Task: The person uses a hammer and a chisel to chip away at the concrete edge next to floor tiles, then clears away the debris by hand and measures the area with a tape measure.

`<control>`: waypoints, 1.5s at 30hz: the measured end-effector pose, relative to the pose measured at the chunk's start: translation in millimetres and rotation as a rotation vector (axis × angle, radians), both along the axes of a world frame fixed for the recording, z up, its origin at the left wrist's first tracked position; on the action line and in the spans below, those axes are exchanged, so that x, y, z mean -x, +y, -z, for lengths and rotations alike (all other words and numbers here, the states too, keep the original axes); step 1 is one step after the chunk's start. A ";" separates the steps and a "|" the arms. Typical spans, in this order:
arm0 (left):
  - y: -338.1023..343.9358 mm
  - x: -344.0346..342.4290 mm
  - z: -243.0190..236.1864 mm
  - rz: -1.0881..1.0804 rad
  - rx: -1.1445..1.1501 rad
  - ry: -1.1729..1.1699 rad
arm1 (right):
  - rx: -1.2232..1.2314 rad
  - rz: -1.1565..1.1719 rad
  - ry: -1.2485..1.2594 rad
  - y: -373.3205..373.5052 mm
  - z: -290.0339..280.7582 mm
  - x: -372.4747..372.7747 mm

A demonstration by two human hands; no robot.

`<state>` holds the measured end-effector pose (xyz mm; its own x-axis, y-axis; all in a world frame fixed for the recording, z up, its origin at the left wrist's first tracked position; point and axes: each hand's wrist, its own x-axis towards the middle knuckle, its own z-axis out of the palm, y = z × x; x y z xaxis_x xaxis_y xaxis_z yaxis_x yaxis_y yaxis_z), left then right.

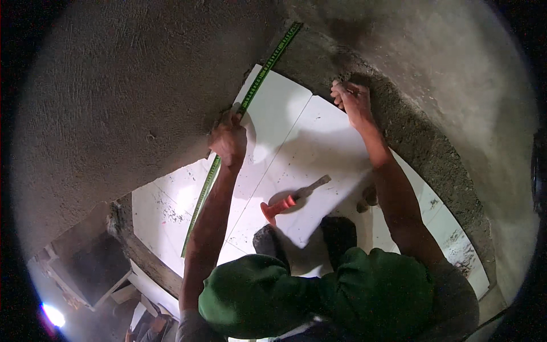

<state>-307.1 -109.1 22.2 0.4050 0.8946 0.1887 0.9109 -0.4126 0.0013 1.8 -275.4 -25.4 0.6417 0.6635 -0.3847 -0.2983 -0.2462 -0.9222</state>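
My left hand is closed around a long green tape measure blade with dark markings. The blade runs slantwise over white floor tiles, its far end at the corner of the rough walls and its near end beside my left forearm. At the curved right edge of the tiles, my right hand is curled over the rough grey strip by the wall; what its fingers hold, if anything, is hidden. Between my arms lies a chisel with a red guarded grip, flat on a tile and touched by neither hand.
A rough plastered wall stands at left, and a curved, paler wall at right. Crumbly mortar fills the gap beside the tiles. Dark debris is scattered on them. Lower left, a lamp shines near another person.
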 end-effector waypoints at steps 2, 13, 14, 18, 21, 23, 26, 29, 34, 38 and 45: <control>-0.8 -1.3 0.4 -0.045 0.007 0.020 | -0.020 0.008 -0.006 -0.1 0.4 0.1; -7.1 -1.6 -3.4 0.103 -0.123 -0.132 | 0.003 -0.012 0.019 -0.8 0.5 -0.8; -7.7 -1.7 -3.6 0.107 -0.113 -0.133 | -0.004 -0.015 0.024 -0.9 0.5 -0.8; -8.4 -2.3 -3.2 0.080 -0.107 -0.159 | -0.001 -0.010 0.016 -1.4 0.4 -1.2; -7.2 -1.5 -2.7 0.066 -0.114 -0.098 | 0.018 -0.012 0.014 -1.6 0.7 -1.8; -6.0 -0.7 -0.9 0.074 -0.118 -0.064 | 0.019 -0.008 0.020 -1.6 1.2 -2.1; -3.9 2.4 6.7 0.034 -0.079 -0.024 | -0.008 -0.016 0.014 -1.5 1.8 -2.0; -0.5 10.3 19.9 0.056 -0.103 -0.013 | -0.006 0.005 -0.009 -0.9 2.2 -0.9; -3.3 42.9 27.3 0.091 0.323 -0.154 | 0.038 0.029 -0.139 1.8 -0.3 4.8; -39.2 67.0 9.9 0.245 0.598 -0.546 | 0.052 0.041 -0.739 -3.0 -8.7 18.4; -130.4 65.7 -10.5 0.259 0.950 -0.530 | 0.367 0.127 -0.920 -62.3 -19.9 43.7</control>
